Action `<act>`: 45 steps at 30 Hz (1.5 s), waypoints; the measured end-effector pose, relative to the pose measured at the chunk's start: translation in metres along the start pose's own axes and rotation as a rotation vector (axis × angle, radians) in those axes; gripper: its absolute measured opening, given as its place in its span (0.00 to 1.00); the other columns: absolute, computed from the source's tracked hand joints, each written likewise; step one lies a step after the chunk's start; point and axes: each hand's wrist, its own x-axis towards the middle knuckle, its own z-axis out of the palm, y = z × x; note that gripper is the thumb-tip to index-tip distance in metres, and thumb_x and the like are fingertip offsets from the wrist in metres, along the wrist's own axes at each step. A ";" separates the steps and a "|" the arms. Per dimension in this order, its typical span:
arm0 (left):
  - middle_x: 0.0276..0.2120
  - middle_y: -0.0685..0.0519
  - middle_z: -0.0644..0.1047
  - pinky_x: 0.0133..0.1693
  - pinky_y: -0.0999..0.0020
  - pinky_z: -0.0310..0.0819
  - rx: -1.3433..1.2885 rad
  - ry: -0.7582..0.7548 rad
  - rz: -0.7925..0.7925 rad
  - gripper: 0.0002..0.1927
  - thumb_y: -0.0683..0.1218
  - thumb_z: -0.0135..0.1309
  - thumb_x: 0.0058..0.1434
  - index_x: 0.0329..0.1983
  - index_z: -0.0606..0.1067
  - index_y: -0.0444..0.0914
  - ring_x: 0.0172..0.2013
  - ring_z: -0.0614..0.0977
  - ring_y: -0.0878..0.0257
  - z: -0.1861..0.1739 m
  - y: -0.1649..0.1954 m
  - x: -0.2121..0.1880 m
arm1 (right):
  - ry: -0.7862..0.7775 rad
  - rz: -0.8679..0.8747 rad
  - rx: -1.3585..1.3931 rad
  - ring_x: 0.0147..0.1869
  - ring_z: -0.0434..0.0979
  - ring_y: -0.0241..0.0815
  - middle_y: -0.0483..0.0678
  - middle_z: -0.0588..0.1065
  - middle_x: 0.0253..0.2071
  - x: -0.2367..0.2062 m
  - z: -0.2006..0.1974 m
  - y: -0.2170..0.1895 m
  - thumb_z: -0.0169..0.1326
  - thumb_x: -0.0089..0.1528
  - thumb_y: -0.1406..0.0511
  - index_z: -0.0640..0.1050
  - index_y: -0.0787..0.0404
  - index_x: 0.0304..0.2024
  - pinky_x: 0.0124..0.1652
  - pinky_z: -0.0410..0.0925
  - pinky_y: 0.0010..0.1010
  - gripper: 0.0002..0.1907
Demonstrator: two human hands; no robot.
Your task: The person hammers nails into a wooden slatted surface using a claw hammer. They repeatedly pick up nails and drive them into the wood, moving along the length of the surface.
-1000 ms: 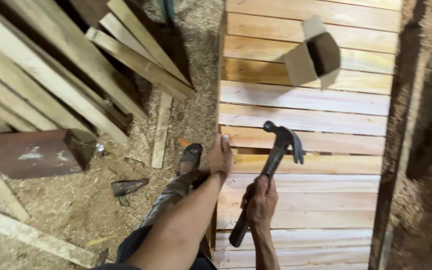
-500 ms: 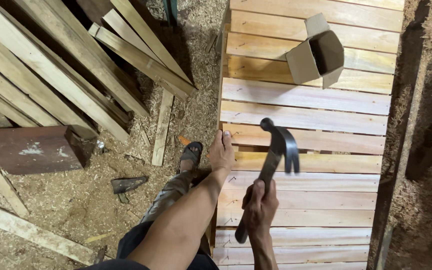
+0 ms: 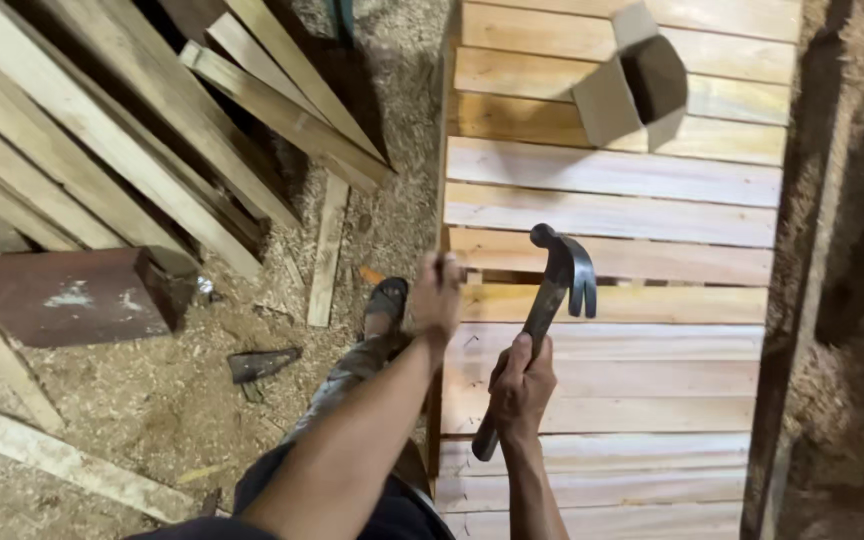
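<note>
On the sawdust floor (image 3: pixel 152 400), right half of view: a slatted panel of pale wooden boards (image 3: pixel 612 250), boards running left to right, narrow gaps between them. Right hand (image 3: pixel 522 385) closed around the dark handle of a claw hammer (image 3: pixel 550 300), gripping the lower half; the handle end sticks out below the fist. Hammer head is up, over the boards at mid-panel, face pointing left, claw curling down to the right. Cannot tell if the head touches the wood. Left hand (image 3: pixel 437 295) at the panel's left edge, fingers curled, pinched together at the edge of a board just left of the hammer head; whatever it pinches is too small to make out. Left forearm comes up from bottom centre.

Package: one small open cardboard box (image 3: pixel 632 90) near the top of the panel, plain brown, tilted, flaps open, dark inside, no label visible. It sits well apart from both hands.

Left of the panel: a foot in a dark sandal (image 3: pixel 387 300) on the sawdust, just beside the left hand. A short loose wood strip (image 3: pixel 327 250) lies near the foot. Stack of long planks (image 3: pixel 132 130) leaning diagonally across the upper left. Rusty reddish-brown metal block (image 3: pixel 67 295) at left, pale smears on top. Small dark wedge-shaped piece (image 3: pixel 262 362) on the floor between the block and the foot. Another pale plank (image 3: pixel 62 455) lies along the lower left. Dark earth-coloured strip along the right side of the panel.
</note>
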 end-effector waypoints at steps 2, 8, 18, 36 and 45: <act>0.48 0.35 0.80 0.47 0.48 0.73 0.104 0.079 0.084 0.24 0.59 0.43 0.69 0.58 0.72 0.40 0.49 0.80 0.38 -0.010 -0.013 -0.012 | -0.001 0.029 0.061 0.16 0.65 0.33 0.42 0.66 0.16 -0.010 -0.006 -0.003 0.43 0.71 0.58 0.69 0.57 0.37 0.17 0.59 0.29 0.13; 0.37 0.36 0.77 0.45 0.46 0.69 0.112 0.072 0.216 0.18 0.54 0.40 0.73 0.40 0.71 0.34 0.42 0.77 0.37 0.004 -0.024 -0.047 | 0.021 0.024 0.099 0.16 0.65 0.31 0.41 0.66 0.17 -0.042 -0.027 0.012 0.44 0.71 0.57 0.68 0.58 0.33 0.17 0.60 0.27 0.15; 0.35 0.35 0.77 0.41 0.44 0.68 0.145 0.108 0.215 0.17 0.53 0.39 0.72 0.40 0.71 0.35 0.40 0.77 0.36 0.005 -0.014 -0.041 | 0.002 0.034 0.080 0.14 0.65 0.32 0.41 0.67 0.15 -0.059 -0.033 0.025 0.42 0.72 0.56 0.68 0.59 0.33 0.15 0.60 0.27 0.16; 0.33 0.40 0.77 0.40 0.45 0.70 0.072 -0.021 0.047 0.19 0.54 0.32 0.74 0.39 0.67 0.36 0.35 0.80 0.41 0.002 0.001 -0.034 | -0.068 -0.036 -0.006 0.15 0.64 0.31 0.42 0.66 0.15 -0.052 -0.024 0.006 0.42 0.72 0.55 0.67 0.59 0.33 0.16 0.59 0.27 0.18; 0.37 0.37 0.78 0.44 0.44 0.69 0.117 0.065 0.161 0.18 0.53 0.35 0.74 0.43 0.70 0.35 0.41 0.79 0.37 0.007 -0.012 -0.038 | -0.076 -0.161 -0.004 0.15 0.66 0.32 0.42 0.67 0.15 -0.060 -0.030 -0.014 0.42 0.72 0.55 0.68 0.60 0.34 0.17 0.61 0.27 0.17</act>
